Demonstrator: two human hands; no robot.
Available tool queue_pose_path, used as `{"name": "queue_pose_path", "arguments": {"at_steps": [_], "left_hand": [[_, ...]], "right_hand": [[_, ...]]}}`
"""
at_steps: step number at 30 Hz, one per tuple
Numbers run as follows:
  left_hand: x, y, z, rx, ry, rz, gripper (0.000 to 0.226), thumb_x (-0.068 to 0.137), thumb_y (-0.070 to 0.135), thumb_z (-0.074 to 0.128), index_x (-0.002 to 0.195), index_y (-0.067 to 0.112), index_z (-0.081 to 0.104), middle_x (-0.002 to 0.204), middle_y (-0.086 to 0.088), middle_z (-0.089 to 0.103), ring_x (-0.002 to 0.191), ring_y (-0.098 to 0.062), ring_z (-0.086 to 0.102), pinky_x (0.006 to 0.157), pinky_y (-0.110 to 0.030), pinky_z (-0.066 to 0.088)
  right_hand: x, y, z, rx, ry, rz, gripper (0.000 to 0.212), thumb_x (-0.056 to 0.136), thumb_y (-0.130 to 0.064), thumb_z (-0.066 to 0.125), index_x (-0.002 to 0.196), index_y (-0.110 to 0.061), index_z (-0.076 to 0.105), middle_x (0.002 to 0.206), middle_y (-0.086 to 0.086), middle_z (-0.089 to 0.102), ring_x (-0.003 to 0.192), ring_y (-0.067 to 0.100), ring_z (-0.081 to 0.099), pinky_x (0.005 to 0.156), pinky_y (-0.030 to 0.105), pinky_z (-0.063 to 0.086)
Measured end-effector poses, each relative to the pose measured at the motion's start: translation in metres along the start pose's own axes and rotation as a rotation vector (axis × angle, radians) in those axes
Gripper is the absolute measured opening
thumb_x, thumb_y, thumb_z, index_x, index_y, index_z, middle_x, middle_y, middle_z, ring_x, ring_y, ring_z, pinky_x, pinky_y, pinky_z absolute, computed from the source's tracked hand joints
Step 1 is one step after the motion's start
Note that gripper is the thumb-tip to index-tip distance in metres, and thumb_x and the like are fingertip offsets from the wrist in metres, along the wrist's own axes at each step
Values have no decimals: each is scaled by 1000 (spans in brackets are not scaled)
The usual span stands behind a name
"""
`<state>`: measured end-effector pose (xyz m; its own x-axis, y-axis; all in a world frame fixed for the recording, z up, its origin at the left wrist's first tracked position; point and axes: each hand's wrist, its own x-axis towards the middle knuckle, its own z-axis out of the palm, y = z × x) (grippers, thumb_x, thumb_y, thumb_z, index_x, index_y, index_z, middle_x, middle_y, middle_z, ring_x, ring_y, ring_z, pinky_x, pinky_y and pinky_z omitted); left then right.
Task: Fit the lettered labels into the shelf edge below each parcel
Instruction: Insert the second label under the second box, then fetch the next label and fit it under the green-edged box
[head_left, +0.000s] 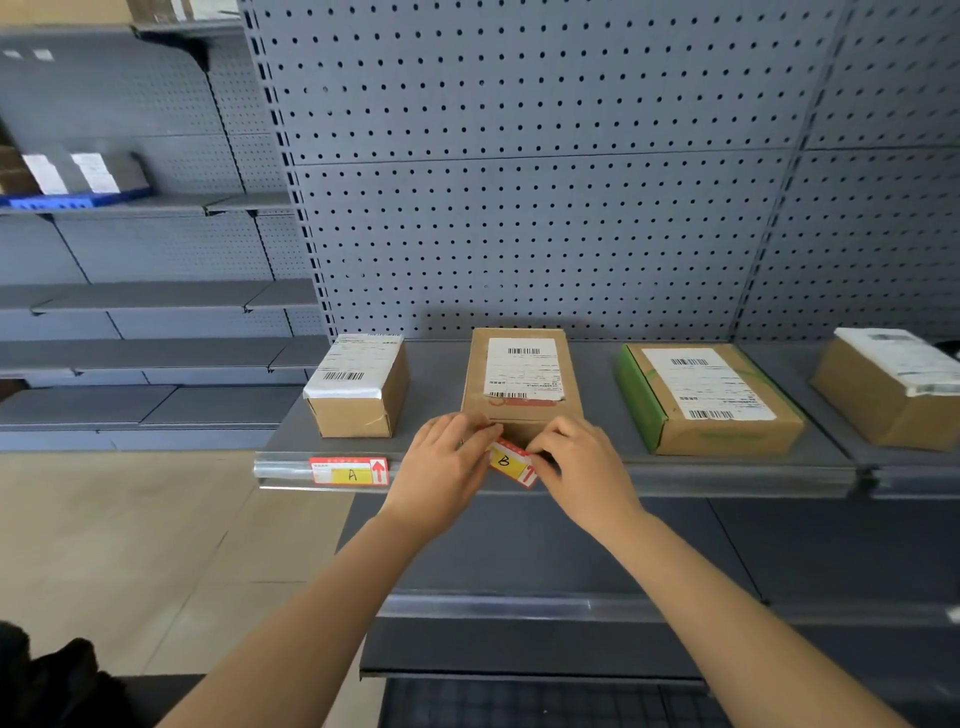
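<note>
— Where's label B (506, 461) rn?
— Just below the front of the middle parcel (522, 379), at the shelf edge (727, 475), btwn both hands. Left hand (441, 467) pinches its left end, right hand (576, 467) pinches its right end; fingers curled, not spread.
— Lined up w/ the strip?
— No. Long axis slants: left end higher, arrow end lower, to the right. Prob needs levelling, then pressing in. Label A (349, 472) sits flat in the edge, left of that parcel.

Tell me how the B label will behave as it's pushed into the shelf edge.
The B label looks like thin card, so probably light and bendy; it is held tilted between the left hand and right hand. It may bow or skew before seating flat like the A label.
</note>
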<state>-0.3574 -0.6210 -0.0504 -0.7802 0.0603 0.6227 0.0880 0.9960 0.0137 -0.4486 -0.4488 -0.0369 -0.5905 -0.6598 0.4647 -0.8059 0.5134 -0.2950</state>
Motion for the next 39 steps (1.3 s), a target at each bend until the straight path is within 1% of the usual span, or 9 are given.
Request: {"name": "queue_pose_path", "arguments": {"at_steps": [3,9,11,15,20,26,29,34,39], "left_hand": [[1,-5,5,4,64,11,23,90,22,58,107,11,68,104,-8,63,94,-29,59,85,-41,47],[1,-8,10,18,120,22,21,90,27,58,101,14,69,96,-4,63,92,-25,56,85,-38,43],[0,-8,10,19,115,26,19,90,26,61,102,14,70,97,-4,64,94,-26,57,87,-38,42],[-4,-6,10,1,105,33,26,91,28,53,104,15,71,100,-3,63,99,-26,57,88,-38,42],[-11,-6,13,-22,111,38,26,89,26,55,106,15,72,104,-3,63,109,-25,53,93,-37,38],[-14,-3,14,-23,84,24,27,80,19,75,106,15,72,109,-4,64,113,-24,50,94,-41,41],[-13,-3,13,-27,87,26,27,82,21,72,108,14,71,110,-4,64,113,-24,50,96,-39,39],[-9,7,8,-78,48,23,34,92,33,48,115,17,67,111,-1,62,108,-19,51,96,-38,40],[14,34,8,-165,101,115,29,90,28,56,112,13,67,109,-3,63,98,-24,56,85,-35,41]], "right_hand": [[2,-2,1,5,10,5,9,86,-21,64,92,-19,71,91,-4,58,86,16,52,74,29,39],[5,-2,-5,-42,-12,-16,12,91,-22,57,94,-18,68,93,-4,64,92,18,49,80,31,39],[5,-1,-7,-44,-24,-19,14,92,-24,56,96,-18,68,95,-3,65,94,17,49,82,31,38],[5,2,-8,-63,-43,-50,14,92,-23,55,96,-18,68,96,-3,64,96,17,48,84,31,38],[5,4,-9,-73,-52,-83,13,92,-22,56,96,-19,68,95,-5,63,96,16,47,84,30,37],[3,5,-9,-76,-53,-96,15,92,-23,57,99,-19,69,97,-4,63,97,16,48,85,31,38],[2,5,-10,-75,-41,-91,15,91,-22,58,99,-18,70,95,-3,64,96,18,49,84,33,40],[-4,5,-17,-82,19,-64,16,88,-22,62,101,-18,70,96,-3,65,93,18,51,80,30,39],[-27,18,-42,-122,69,-2,13,83,-18,68,95,-15,69,91,0,64,88,23,54,78,35,44]]}}
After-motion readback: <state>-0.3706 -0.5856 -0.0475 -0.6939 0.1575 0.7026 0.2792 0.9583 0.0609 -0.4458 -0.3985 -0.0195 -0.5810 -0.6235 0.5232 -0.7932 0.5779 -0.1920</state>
